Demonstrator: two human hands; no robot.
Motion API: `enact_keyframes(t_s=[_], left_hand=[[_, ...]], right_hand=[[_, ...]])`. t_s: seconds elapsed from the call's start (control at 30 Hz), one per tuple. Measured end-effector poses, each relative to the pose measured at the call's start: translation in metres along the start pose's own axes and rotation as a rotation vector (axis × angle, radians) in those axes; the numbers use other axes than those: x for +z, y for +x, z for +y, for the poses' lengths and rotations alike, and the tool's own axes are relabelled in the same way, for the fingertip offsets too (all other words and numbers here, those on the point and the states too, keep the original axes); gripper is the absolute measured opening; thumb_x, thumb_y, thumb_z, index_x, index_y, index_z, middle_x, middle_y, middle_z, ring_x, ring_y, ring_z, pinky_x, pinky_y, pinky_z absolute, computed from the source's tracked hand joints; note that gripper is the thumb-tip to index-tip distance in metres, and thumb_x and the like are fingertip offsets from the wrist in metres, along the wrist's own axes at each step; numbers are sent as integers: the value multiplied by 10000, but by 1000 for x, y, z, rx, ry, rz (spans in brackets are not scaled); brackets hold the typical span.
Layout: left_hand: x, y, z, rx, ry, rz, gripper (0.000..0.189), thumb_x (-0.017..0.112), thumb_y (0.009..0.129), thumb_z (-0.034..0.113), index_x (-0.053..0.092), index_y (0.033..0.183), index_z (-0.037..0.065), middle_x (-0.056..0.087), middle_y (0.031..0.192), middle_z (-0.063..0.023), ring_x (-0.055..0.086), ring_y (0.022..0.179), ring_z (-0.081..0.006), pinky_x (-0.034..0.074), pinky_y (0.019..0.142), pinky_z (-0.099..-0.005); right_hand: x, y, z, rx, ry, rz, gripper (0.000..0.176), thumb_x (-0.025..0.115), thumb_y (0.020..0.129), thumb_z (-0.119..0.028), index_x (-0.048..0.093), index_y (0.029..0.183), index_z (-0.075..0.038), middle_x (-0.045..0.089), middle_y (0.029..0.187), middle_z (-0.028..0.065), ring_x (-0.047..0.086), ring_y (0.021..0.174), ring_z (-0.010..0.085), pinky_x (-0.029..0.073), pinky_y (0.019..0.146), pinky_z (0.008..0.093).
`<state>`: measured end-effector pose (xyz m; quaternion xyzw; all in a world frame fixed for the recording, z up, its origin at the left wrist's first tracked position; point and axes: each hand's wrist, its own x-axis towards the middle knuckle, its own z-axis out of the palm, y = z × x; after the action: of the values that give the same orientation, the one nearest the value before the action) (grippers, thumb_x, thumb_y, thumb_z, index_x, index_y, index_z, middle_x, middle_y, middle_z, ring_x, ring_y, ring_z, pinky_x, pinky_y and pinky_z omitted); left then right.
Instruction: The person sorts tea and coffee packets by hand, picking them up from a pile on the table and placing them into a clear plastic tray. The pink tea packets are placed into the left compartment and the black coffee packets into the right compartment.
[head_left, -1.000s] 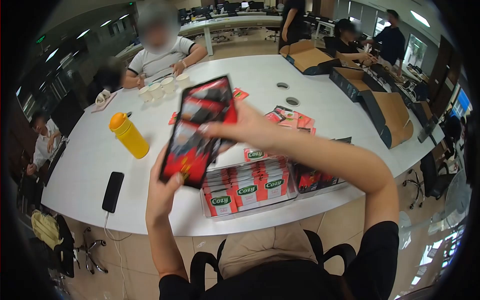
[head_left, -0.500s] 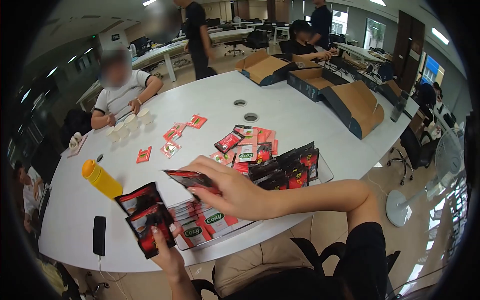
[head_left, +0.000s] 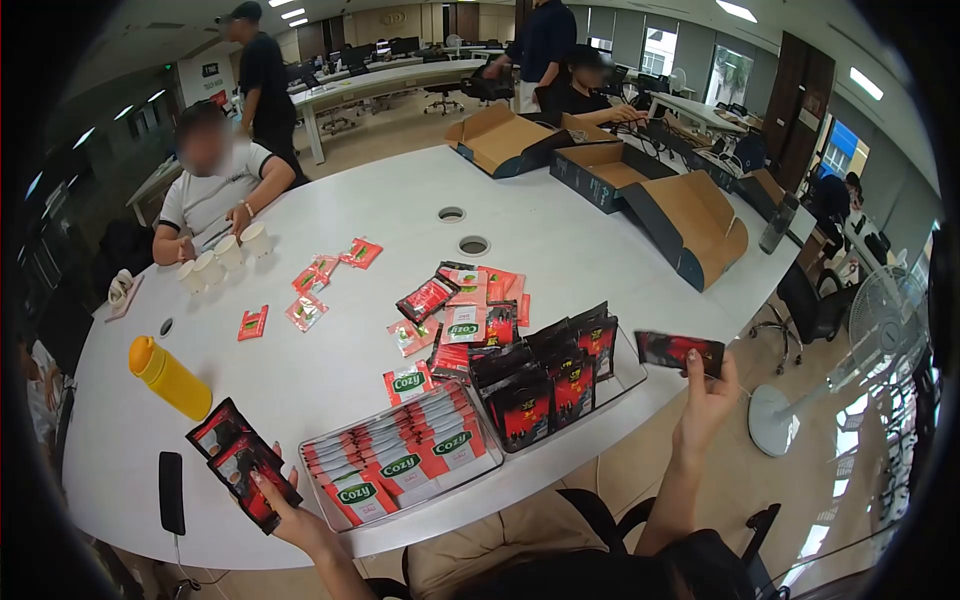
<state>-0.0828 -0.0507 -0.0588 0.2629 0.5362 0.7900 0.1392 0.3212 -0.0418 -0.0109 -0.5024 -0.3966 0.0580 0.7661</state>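
My left hand (head_left: 285,510) grips black-and-red sachets (head_left: 245,465) at the table's front left, thumb on top. Out at the right, past the tray, my right hand (head_left: 707,395) holds another black-and-red sachet (head_left: 680,352). Between them lies a metal tray (head_left: 500,462). Rows of pink-and-white Cozy sachets (head_left: 400,465) fill its left part, and black sachets (head_left: 525,405) stand upright in its right part. Behind the tray is a loose pile of pink and black sachets (head_left: 465,320).
A yellow bottle (head_left: 172,380) and a black phone (head_left: 172,492) are on the left. Paper cups (head_left: 228,252) stand near a seated person (head_left: 215,185). Opened cardboard boxes (head_left: 690,232) lie at the back right. A fan (head_left: 875,320) stands beyond the table.
My right hand has moved from over the tray out to the right with its sachet, uncovering the Cozy rows. The view has shifted, and a walking person in the background is further left.
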Motion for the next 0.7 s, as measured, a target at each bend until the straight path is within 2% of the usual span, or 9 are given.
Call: enact_keyframes(t_s=[0.13, 0.23, 0.27, 0.3, 0.4, 0.5, 0.53, 0.63, 0.7], left_hand=[[1, 0, -2, 44, 50, -10, 472, 536, 933, 311, 441, 1269, -8, 606, 1124, -132, 637, 980, -199, 480, 732, -274], [-3, -1, -9, 109, 69, 1, 435, 558, 924, 278, 474, 1226, -23, 629, 1038, -132, 661, 872, -183, 470, 633, -225], [1, -4, -3, 119, 57, 36, 396, 582, 912, 248, 501, 1181, -31, 630, 985, -126, 653, 765, -162, 467, 584, -220], [-3, -3, -5, 131, 81, 40, 392, 585, 910, 248, 505, 1172, -33, 629, 977, -120, 643, 741, -155, 470, 585, -224], [-8, -3, -13, 159, 101, 51, 374, 602, 901, 249, 518, 1122, -41, 616, 958, -107, 592, 667, -132, 480, 584, -239], [2, -8, -4, 179, 71, 112, 369, 606, 899, 241, 516, 1107, -49, 607, 970, -111, 584, 675, -135, 475, 578, -245], [1, -10, -3, 179, 71, 108, 364, 606, 900, 236, 513, 1106, -50, 604, 971, -111, 583, 676, -136, 476, 579, -248], [2, -9, -1, 182, 65, 94, 354, 604, 901, 222, 505, 1108, -48, 597, 973, -109, 579, 676, -141, 478, 584, -254], [2, -10, 2, 164, 68, 80, 349, 601, 903, 214, 500, 1116, -44, 595, 968, -105, 577, 672, -143, 480, 590, -256]], right_hand=[[14, -9, 16, -70, 79, -131, 186, 566, 882, 33, 536, 1064, 47, 573, 980, 57, 549, 896, 93, 453, 761, 211], [35, -4, -1, -127, 108, -119, 223, 582, 865, 47, 533, 1083, 43, 565, 1004, 57, 561, 882, 92, 456, 749, 203], [36, 1, -5, -133, 76, -213, 230, 600, 852, 44, 540, 1074, 41, 574, 996, 59, 570, 876, 100, 460, 744, 206], [37, 6, -12, -143, 45, -307, 237, 618, 839, 41, 548, 1064, 40, 584, 987, 60, 579, 870, 109, 464, 739, 209], [48, 26, -46, -205, -107, -783, 258, 671, 791, -7, 573, 1028, 17, 612, 912, 72, 601, 854, 125, 476, 709, 222], [67, 21, -48, -286, -184, -1135, 251, 681, 777, -48, 591, 1010, -27, 624, 897, 80, 622, 817, 177, 489, 703, 261], [69, 18, -48, -199, -255, -1224, 222, 676, 785, -64, 602, 993, -45, 628, 894, 75, 627, 807, 224, 489, 721, 297], [66, 38, -49, -255, -291, -1230, 210, 673, 787, -66, 600, 981, -34, 637, 888, 70, 627, 784, 197, 474, 704, 288], [58, 61, -50, -165, -281, -1137, 166, 656, 802, -84, 592, 938, -14, 660, 844, 59, 629, 737, 144, 424, 622, 241]])
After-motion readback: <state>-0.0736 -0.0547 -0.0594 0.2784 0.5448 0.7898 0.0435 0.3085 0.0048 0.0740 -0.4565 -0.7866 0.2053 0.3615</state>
